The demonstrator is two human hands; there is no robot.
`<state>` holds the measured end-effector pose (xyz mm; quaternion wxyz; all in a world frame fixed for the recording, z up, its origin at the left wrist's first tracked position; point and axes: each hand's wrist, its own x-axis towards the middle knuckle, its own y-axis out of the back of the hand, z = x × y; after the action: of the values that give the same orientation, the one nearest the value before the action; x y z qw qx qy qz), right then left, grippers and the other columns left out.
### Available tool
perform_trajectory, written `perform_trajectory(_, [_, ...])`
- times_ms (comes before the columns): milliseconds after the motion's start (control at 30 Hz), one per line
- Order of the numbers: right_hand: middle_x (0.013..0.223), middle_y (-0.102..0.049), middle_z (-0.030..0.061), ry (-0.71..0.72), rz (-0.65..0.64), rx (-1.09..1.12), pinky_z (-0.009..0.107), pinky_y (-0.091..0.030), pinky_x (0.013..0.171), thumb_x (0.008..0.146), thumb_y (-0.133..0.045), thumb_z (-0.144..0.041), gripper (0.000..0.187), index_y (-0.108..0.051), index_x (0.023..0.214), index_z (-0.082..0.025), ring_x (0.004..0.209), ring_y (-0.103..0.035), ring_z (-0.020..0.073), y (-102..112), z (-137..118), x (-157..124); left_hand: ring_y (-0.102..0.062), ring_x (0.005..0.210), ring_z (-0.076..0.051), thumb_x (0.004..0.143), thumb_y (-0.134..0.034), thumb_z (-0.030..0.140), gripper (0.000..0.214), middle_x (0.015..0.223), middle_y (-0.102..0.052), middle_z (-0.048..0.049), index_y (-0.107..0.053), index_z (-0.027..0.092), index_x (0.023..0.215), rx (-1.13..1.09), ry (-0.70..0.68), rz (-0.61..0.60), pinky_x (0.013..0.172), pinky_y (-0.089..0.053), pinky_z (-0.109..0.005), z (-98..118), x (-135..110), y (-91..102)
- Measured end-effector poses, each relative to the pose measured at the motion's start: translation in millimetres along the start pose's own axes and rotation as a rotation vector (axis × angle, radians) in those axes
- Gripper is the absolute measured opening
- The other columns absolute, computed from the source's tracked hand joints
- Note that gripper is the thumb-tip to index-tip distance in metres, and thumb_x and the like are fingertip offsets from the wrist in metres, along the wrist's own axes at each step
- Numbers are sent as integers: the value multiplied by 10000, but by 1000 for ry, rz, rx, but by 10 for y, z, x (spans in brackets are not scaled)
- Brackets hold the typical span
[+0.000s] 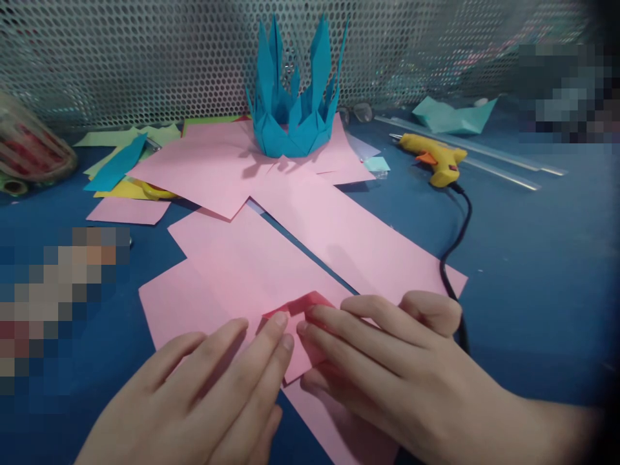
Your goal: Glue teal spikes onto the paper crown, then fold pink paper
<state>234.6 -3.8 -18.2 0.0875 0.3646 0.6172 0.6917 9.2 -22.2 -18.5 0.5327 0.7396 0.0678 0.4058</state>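
Note:
A small folded piece of pink paper [303,352], with a darker pink folded edge along its top, lies between my hands. The tips of my left hand [208,394] press on its left side, close together there, while the outer fingers are spread over the sheet below. My right hand [382,361] grips its right side, with extended fingers across the top and others partly hidden underneath. Larger pink sheets [213,265] lie flat under the folded piece and my hands.
A blue folded-paper crown [293,135] stands on pink sheets at the back. To the right are a yellow glue gun [431,155] with a black cord [458,245], clear glue sticks [498,171] and a teal paper boat [453,116]. A jar [33,142] and paper scraps [128,210] lie left.

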Motion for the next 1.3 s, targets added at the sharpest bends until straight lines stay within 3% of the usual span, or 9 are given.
perform_trajectory(200, [969, -735, 26, -83, 54, 100, 354, -328, 701, 1056, -357, -338, 367, -664, 1058, -137, 845, -557, 182, 31, 2, 42, -643, 875, -196, 962, -486, 186, 243, 1052, -752, -8, -653, 148, 1134, 2, 26, -25, 735, -449, -348, -18, -44, 11])
perform_trajectory(333, [979, -728, 27, -58, -7, 138, 351, -311, 703, 1063, -289, -214, 391, -675, 1046, -156, 840, -545, 182, 70, 14, 42, -631, 885, -205, 973, -467, 188, 246, 1011, -747, -26, -643, 114, 1128, 1, 22, -18, 760, -453, -347, -30, -25, 11])
perform_trajectory(500, [969, -729, 16, -44, -2, 112, 350, -290, 708, 1066, -205, -195, 506, -704, 980, -179, 827, -526, 180, 95, 24, 21, -621, 875, -209, 982, -457, 161, 232, 991, -754, -20, -644, 106, 1108, -13, 15, -43, 780, -452, -354, -24, 15, -14])
perform_trajectory(700, [1009, -722, 16, -33, -22, 102, 353, -294, 727, 1061, -227, -195, 467, -691, 1005, -179, 842, -519, 185, 48, 27, -4, -640, 921, -214, 978, -445, 122, 216, 1087, -754, -29, -643, 104, 1060, -58, -33, -72, 776, -458, -360, 1, 7, -12])
perform_trajectory(767, [1037, -720, 22, -37, -26, 105, 358, -294, 731, 1062, -244, -205, 442, -683, 1016, -180, 854, -525, 188, 29, 24, -17, -645, 902, -205, 982, -434, 128, 228, 1030, -771, -19, -644, 108, 1071, -32, -42, -14, 786, -450, -358, -1, 6, -10])
perform_trajectory(900, [1029, -722, 15, -69, -21, 112, 358, -284, 725, 1061, -294, -217, 390, -679, 1001, -191, 846, -544, 180, 22, 4, -19, -667, 912, -204, 962, -457, 102, 222, 1009, -778, -28, -637, 107, 1090, -7, -29, -77, 827, -447, -356, -11, 10, -17])
perform_trajectory(1100, [958, -723, 16, -83, -14, 130, 359, -288, 728, 1060, -298, -206, 390, -674, 958, -189, 784, -550, 166, 20, -19, -3, -665, 904, -200, 978, -421, 144, 254, 999, -770, -49, -641, 99, 1098, -7, -7, -35, 857, -435, -340, 6, -31, -40])
perform_trajectory(1300, [965, -721, 24, -67, -31, 129, 357, -287, 728, 1052, -293, -192, 386, -678, 1032, -192, 765, -543, 168, 37, -5, -15, -642, 970, -221, 958, -434, 145, 264, 1055, -744, -66, -640, 85, 1112, -35, -8, -57, 876, -439, -359, 16, -56, -73])
